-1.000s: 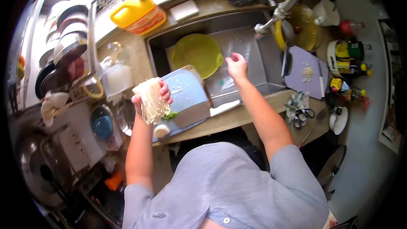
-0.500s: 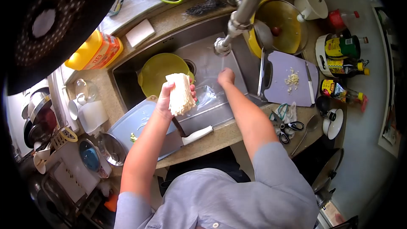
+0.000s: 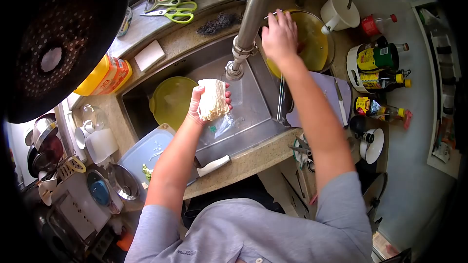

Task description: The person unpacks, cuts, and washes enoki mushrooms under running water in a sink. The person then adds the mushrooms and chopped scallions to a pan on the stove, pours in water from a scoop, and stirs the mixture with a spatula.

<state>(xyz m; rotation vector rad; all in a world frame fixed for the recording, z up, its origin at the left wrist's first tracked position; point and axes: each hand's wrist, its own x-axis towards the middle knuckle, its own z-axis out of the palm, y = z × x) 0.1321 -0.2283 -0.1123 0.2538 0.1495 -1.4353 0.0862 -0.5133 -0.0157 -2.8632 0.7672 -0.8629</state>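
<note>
Head view: mushrooms [image 3: 213, 99] form one blocky bundle, cream-white, thin stalks packed side by side; lower end knobbly, slightly yellower. Location: above the sink [image 3: 256, 109], which has a yellow-green bowl [image 3: 171, 101] in its left part. Left hand [image 3: 195, 109] clamped round the mushrooms, thumb and fingertips on opposite sides. Right hand [image 3: 281, 39] by the sink's far right corner, fingers slightly apart; cannot tell whether it grips anything.
</note>
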